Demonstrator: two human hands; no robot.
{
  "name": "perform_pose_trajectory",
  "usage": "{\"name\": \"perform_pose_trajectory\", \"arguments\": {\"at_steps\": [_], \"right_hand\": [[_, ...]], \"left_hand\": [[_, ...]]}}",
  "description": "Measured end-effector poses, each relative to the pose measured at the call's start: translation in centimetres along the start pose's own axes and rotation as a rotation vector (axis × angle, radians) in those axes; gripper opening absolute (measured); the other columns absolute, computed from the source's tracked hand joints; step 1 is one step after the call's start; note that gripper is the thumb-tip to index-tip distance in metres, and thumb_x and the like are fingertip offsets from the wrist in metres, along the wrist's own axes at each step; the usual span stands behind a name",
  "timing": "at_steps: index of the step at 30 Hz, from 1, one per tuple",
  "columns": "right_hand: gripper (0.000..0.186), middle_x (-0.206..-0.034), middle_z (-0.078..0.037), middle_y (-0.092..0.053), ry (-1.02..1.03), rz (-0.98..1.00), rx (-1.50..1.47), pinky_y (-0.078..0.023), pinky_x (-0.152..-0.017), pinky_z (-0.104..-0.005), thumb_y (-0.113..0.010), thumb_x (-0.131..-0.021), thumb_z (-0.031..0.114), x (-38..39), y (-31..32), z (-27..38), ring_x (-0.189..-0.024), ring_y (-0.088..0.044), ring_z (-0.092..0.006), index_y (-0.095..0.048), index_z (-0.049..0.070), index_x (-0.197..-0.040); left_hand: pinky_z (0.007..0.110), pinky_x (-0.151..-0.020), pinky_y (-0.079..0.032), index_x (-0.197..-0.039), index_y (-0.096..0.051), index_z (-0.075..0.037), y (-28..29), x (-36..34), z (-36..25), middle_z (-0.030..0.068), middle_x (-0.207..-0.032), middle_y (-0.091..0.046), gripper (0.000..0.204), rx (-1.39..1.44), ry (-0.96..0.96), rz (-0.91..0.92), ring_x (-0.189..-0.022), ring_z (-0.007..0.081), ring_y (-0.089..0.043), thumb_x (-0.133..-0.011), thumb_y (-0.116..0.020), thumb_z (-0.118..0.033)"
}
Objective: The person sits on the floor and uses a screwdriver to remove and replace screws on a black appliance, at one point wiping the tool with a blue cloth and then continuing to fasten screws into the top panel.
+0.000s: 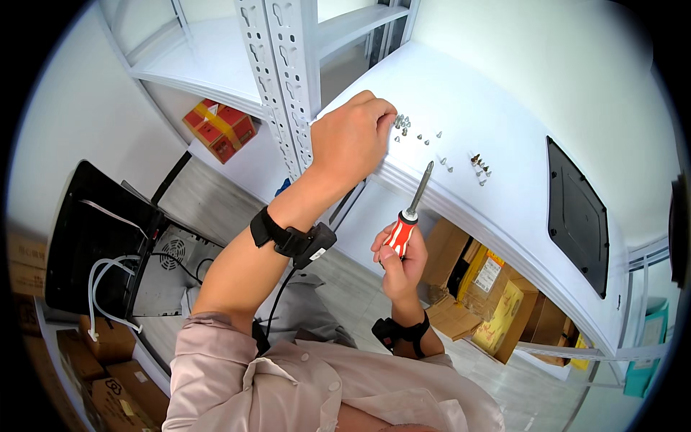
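My left hand (350,140) reaches over the front edge of the white shelf (475,86). Its fingers are pinched together right beside a small cluster of screws (403,122); whatever lies between the fingertips is hidden. In my right hand (404,268) is a screwdriver (407,219) with a red and white handle. The fist wraps the handle, and the metal tip points up, just off the shelf's front edge. More short screws, silvery and brownish, lie scattered across the shelf, with a second group (481,167) farther right.
A black rectangular panel (578,216) lies at the shelf's right. Perforated metal uprights (279,79) stand beside my left hand. Below sit opened cardboard boxes (497,309). To the left are an open black-lidded machine (101,230) with pale tubes and a red box (219,131).
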State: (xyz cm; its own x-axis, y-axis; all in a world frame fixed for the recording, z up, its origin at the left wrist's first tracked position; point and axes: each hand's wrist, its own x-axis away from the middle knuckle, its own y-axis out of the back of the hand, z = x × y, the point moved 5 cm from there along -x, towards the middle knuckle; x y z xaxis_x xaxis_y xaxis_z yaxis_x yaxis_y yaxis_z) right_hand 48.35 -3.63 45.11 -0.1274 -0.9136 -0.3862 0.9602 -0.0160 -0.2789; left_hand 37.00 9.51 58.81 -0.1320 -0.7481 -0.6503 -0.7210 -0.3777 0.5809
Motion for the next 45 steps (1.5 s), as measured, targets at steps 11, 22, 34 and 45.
{"name": "perform_pose_trajectory", "arguments": {"at_steps": [11,22,34,45], "right_hand": [[0.032,-0.081,-0.005,-0.063,0.048,0.150,0.151,-0.045,-0.063,-0.0237,-0.063,-0.086,0.005,0.0,-3.1,0.7,-0.067,-0.053,-0.0073,-0.056,-0.007,-0.115],[0.039,-0.081,-0.005,-0.062,0.033,0.501,0.166,-0.045,-0.066,-0.0250,-0.069,-0.083,0.006,0.5,-13.3,-1.2,-0.070,-0.055,-0.0097,-0.063,-0.009,-0.119],[0.041,-0.078,-0.002,-0.059,-0.076,0.848,0.095,-0.043,-0.064,-0.0233,-0.068,-0.084,0.007,3.5,-24.6,-2.6,-0.069,-0.051,-0.0074,-0.061,-0.008,-0.122],[0.038,-0.075,0.002,-0.055,-0.345,1.116,0.000,-0.037,-0.058,-0.0227,-0.068,-0.086,0.007,7.1,-32.6,-3.8,-0.067,-0.045,-0.0037,-0.062,-0.006,-0.122]], "left_hand": [[0.029,-0.076,-0.050,-0.108,-0.061,-0.004,5.8,5.3,2.1,0.0051,-0.105,-0.069,0.021,0.982,0.289,0.211,-0.086,0.0105,-0.060,-0.103,-0.056,-0.024],[0.036,-0.089,-0.059,-0.106,-0.058,-0.009,16.7,14.4,9.1,0.0101,-0.106,-0.069,0.019,1.323,0.662,0.025,-0.107,0.0264,-0.069,-0.105,-0.053,-0.027],[0.035,-0.083,-0.063,-0.111,-0.054,-0.005,28.0,22.5,14.1,0.0121,-0.108,-0.068,0.017,1.143,0.617,-0.302,-0.103,0.0306,-0.071,-0.105,-0.051,-0.021],[0.036,-0.082,-0.063,-0.112,-0.053,-0.004,34.9,29.3,17.9,0.0120,-0.106,-0.067,0.018,1.141,0.636,-0.486,-0.103,0.0316,-0.071,-0.106,-0.048,-0.019]]}}
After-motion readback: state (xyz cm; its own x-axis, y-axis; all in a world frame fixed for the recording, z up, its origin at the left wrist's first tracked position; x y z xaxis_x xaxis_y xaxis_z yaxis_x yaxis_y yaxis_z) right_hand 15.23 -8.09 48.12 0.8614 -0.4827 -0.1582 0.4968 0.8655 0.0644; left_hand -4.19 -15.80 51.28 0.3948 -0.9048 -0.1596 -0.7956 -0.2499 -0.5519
